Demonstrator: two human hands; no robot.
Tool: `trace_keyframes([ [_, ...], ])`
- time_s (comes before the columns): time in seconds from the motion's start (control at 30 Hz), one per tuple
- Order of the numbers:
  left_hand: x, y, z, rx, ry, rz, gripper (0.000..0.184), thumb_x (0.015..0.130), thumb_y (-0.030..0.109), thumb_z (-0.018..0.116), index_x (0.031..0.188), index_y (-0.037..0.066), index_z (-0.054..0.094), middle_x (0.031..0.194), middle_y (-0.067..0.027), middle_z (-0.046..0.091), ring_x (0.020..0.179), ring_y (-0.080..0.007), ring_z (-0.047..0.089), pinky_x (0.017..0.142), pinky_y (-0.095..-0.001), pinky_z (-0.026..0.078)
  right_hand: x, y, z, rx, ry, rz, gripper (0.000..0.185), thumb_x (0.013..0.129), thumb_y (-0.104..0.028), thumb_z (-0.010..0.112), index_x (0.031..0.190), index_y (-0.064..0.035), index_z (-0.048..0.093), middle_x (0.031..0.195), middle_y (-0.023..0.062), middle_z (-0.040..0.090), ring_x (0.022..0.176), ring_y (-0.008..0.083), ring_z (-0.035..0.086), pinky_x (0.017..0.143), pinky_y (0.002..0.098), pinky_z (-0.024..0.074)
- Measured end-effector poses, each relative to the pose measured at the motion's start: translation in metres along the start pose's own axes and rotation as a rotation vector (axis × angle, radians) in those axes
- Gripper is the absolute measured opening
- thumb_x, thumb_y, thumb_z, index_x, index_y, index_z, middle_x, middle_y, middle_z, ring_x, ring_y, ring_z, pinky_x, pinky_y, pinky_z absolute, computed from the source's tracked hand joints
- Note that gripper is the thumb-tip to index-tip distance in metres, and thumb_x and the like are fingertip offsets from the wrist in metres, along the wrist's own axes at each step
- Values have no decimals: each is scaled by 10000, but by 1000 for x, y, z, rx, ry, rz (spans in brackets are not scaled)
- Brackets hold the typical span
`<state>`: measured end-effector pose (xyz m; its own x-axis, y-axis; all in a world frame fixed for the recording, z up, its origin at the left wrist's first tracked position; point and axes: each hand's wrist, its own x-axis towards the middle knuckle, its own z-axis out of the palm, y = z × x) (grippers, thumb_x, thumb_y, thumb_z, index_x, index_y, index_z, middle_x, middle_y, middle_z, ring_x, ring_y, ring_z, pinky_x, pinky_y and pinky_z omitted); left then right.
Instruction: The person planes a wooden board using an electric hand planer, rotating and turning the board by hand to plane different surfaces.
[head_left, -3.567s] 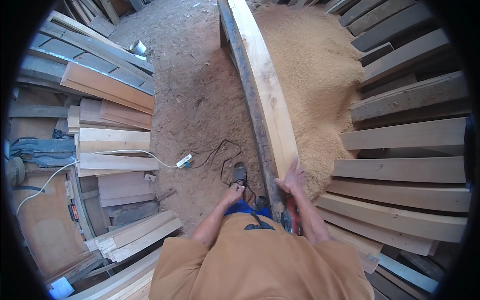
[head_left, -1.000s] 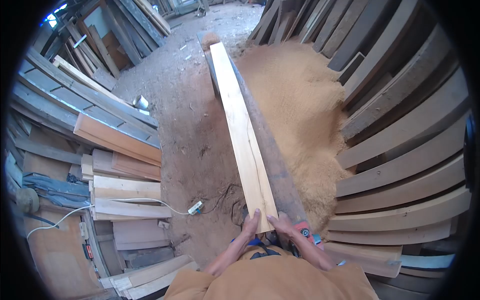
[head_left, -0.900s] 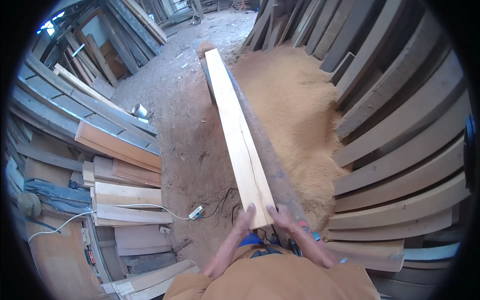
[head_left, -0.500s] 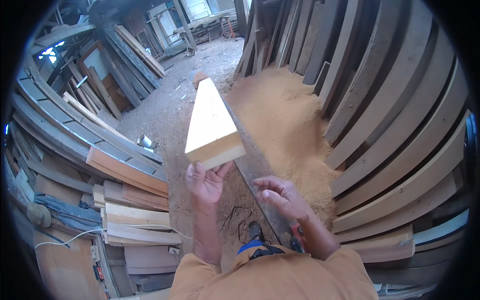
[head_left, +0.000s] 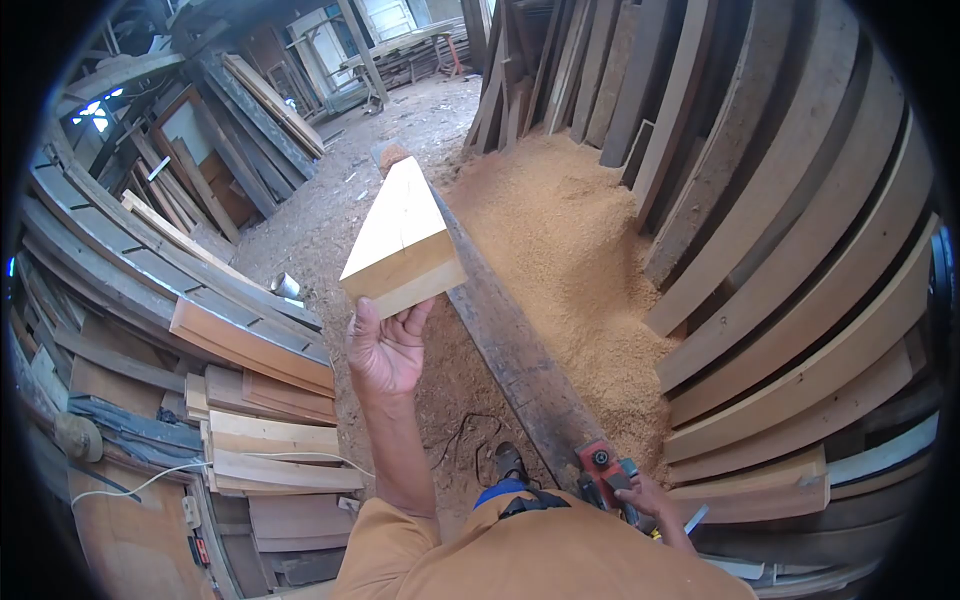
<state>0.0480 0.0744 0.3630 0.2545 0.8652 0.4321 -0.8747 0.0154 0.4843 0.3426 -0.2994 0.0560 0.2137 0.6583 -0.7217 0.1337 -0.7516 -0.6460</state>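
Note:
A pale wooden board (head_left: 400, 225) is raised at its near end, with its end face toward me and its far end over the bench. My left hand (head_left: 387, 350) grips the near end from below, thumb at the lower left edge. On the near end of the long dark bench beam (head_left: 515, 350) sits a red and teal power tool (head_left: 602, 470). My right hand (head_left: 645, 495) is closed round the tool's rear part.
Sawdust (head_left: 570, 260) is heaped right of the bench. Planks (head_left: 790, 400) lean along the right side. Stacked boards (head_left: 275, 440) and a white cable (head_left: 270, 457) lie at left. A can (head_left: 285, 286) stands on the floor. My shoe (head_left: 508, 460) is beside the bench.
Both hands held the board low at its near end; now that end is lifted in my left hand alone. My right hand let go of it and moved down right onto the power tool.

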Motion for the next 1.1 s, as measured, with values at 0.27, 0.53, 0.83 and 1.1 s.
trace_keyframes([
  [0.27, -12, -13, -9, 72, -17, -61, 599, 1008, 293, 662, 1422, -93, 469, 1371, -255, 617, 1255, -358, 637, 1109, -540, 518, 24, 56, 35, -105, 151, -174, 668, 771, -290, 814, 1374, -85, 611, 1226, 191, 716, 1159, 337, 681, 1005, 427, 519],
  [0.53, -133, -102, -74, 99, 486, -783, 780, 1024, 670, 399, 1500, 54, 447, 1328, -178, 649, 1092, -368, 682, 894, -529, 567, 26, -8, 9, 60, 40, 14, 577, 760, -205, 731, 1318, -77, 661, 1088, 148, 735, 999, 245, 715, 868, 395, 555],
  [0.83, -298, -270, -303, 785, 617, -961, 719, 1079, 606, 271, 1522, 63, 435, 1368, -148, 628, 1066, -271, 687, 830, -416, 571, 1, -99, 6, 254, 71, -125, 537, 956, -314, 653, 1382, -5, 547, 839, 25, 633, 657, 111, 597, 598, 294, 517],
  [1.1, -304, -263, -293, 652, 630, -1198, 681, 1096, 577, 250, 1623, 151, 314, 1440, -218, 554, 1277, -344, 566, 1068, -493, 446, 33, -117, 42, 178, -77, -204, 396, 1028, -322, 514, 1249, 0, 578, 791, 24, 608, 652, 93, 585, 628, 282, 519],
])
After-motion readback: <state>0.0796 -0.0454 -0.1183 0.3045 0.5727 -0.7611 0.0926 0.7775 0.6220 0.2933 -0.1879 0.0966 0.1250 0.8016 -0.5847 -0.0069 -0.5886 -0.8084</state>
